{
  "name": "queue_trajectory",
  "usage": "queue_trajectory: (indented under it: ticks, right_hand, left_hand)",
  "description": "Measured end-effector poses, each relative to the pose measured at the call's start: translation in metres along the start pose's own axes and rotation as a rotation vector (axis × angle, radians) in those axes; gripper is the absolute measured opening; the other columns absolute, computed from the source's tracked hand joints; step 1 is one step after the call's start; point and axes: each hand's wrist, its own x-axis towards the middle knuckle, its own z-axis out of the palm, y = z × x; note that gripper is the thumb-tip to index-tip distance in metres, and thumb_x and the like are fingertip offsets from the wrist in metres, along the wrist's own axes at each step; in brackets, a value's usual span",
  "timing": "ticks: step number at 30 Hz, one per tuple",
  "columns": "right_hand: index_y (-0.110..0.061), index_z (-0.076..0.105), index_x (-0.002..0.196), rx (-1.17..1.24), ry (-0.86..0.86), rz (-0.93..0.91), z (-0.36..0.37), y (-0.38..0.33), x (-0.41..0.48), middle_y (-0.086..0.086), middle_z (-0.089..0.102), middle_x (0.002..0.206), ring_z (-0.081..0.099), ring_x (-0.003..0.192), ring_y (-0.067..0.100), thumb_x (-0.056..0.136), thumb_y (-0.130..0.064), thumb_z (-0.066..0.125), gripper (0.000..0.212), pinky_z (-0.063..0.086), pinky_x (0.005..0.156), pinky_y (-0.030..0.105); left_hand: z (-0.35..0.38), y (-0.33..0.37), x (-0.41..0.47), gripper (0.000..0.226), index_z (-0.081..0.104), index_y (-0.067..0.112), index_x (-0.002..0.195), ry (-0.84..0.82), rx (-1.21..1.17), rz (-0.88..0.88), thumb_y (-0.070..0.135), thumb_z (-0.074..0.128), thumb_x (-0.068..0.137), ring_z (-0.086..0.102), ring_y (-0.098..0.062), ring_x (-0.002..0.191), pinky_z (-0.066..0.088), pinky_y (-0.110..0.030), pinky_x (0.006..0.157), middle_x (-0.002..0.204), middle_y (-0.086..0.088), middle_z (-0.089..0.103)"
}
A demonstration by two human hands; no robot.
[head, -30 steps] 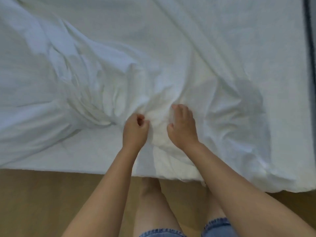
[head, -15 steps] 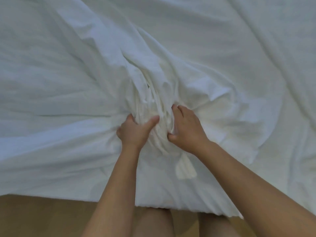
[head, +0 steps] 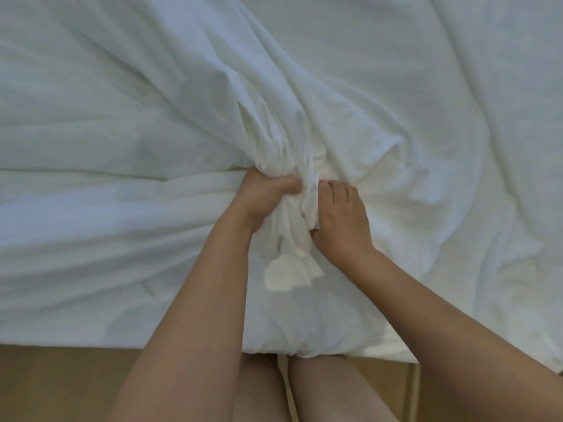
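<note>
Both hands grip a bunched rope of crumpled white cotton sheet [head: 286,166], its long axis running away from the person: left hand [head: 262,196] fingers wrapped round it, right hand [head: 341,217] seemingly pinching alongside.

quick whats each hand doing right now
Left hand: closed, gripping a gathered bunch of the white sheet.
Right hand: closed, gripping the same bunch from the other side.
</note>
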Motion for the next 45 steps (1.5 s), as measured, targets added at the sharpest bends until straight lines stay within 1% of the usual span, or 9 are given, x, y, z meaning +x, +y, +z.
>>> queue_trajectory:
  ticks: [4,8,12,21,30,35,39,42,45]
  right_hand:
    - [-0.001,0.051,0.118,0.058,0.098,0.056,-0.004,0.001,-0.005,0.02,0.051,0.115,0.047,0.107,0.037,0.071,-0.008,0.061,0.049,0.035,0.088,0.047]
    - [-0.015,0.014,0.146,-0.034,-0.08,0.049,-0.006,0.004,-0.017,0.016,0.024,0.143,0.024,0.133,0.032,0.08,-0.011,0.055,0.078,0.028,0.104,0.042]
    - [-0.012,0.025,0.139,-0.017,-0.044,0.012,-0.018,0.007,-0.01,0.014,0.036,0.129,0.038,0.114,0.031,0.087,-0.006,0.044,0.056,0.03,0.079,0.034]
    - [-0.01,0.041,0.108,0.147,0.064,-0.03,-0.072,0.027,0.016,0.008,0.042,0.092,0.04,0.076,0.025,0.081,-0.009,0.054,0.031,0.028,0.061,0.034]
    - [-0.013,0.033,0.087,0.159,0.09,-0.051,-0.048,0.029,-0.023,0.007,0.042,0.079,0.039,0.067,0.027,0.073,0.001,0.053,0.028,0.028,0.056,0.033]
    - [-0.008,0.024,0.136,-0.073,-0.137,0.073,-0.031,-0.008,-0.039,0.018,0.034,0.129,0.035,0.113,0.034,0.077,-0.015,0.059,0.068,0.034,0.09,0.043]
    - [-0.015,0.004,0.149,-0.029,0.059,-0.184,-0.02,-0.09,-0.041,0.017,0.017,0.15,0.017,0.137,0.035,0.069,-0.027,0.069,0.105,0.015,0.108,0.054]
    - [-0.015,0.0,0.149,-0.115,0.012,-0.271,-0.013,-0.165,-0.015,0.015,0.014,0.151,0.012,0.14,0.032,0.074,-0.031,0.069,0.103,0.009,0.111,0.055]
    - [-0.01,0.029,0.138,-0.142,-0.042,-0.227,-0.003,-0.205,0.01,0.011,0.043,0.13,0.041,0.122,0.03,0.078,-0.017,0.06,0.068,0.028,0.101,0.042]
  left_hand:
    - [0.002,-0.004,-0.02,0.028,0.067,0.015,0.08,0.114,-0.161,0.054,0.008,0.055,0.056,0.067,-0.01,0.066,0.051,-0.022,0.054,0.067,0.006,0.069]
    - [0.008,-0.007,-0.039,0.012,0.065,0.009,0.075,0.184,-0.326,0.035,0.002,0.056,0.075,0.067,-0.014,0.061,0.052,-0.023,0.054,0.062,0.001,0.067]
    - [0.013,-0.001,-0.051,0.015,0.066,0.009,0.092,0.237,-0.339,0.089,0.002,0.055,0.086,0.07,-0.017,0.075,0.055,-0.027,0.063,0.077,-0.001,0.072]
    - [-0.025,0.036,-0.089,0.038,0.068,0.017,0.097,0.394,0.398,0.149,0.017,0.085,0.063,0.068,-0.01,0.084,0.054,-0.024,0.073,0.092,0.006,0.071]
    - [-0.162,0.024,-0.156,0.055,0.059,0.003,0.123,0.894,0.489,0.029,0.025,0.076,0.075,0.058,-0.022,0.109,0.047,-0.032,0.09,0.119,-0.008,0.062]
    - [-0.161,-0.005,-0.147,0.045,0.061,0.004,0.118,0.764,0.367,0.007,0.02,0.075,0.078,0.062,-0.021,0.1,0.05,-0.032,0.086,0.109,-0.009,0.065]
    - [-0.172,-0.016,-0.141,0.033,0.063,0.009,0.11,0.584,0.204,0.014,0.013,0.073,0.079,0.064,-0.018,0.091,0.05,-0.027,0.073,0.101,-0.004,0.066]
    - [-0.19,-0.016,-0.138,0.027,0.064,0.012,0.105,0.439,0.087,0.038,0.009,0.072,0.078,0.066,-0.015,0.09,0.053,-0.025,0.072,0.098,-0.001,0.069]
    - [-0.198,-0.02,-0.131,0.026,0.066,0.013,0.102,0.307,-0.011,0.04,0.007,0.071,0.078,0.067,-0.016,0.091,0.055,-0.023,0.072,0.095,0.0,0.07]
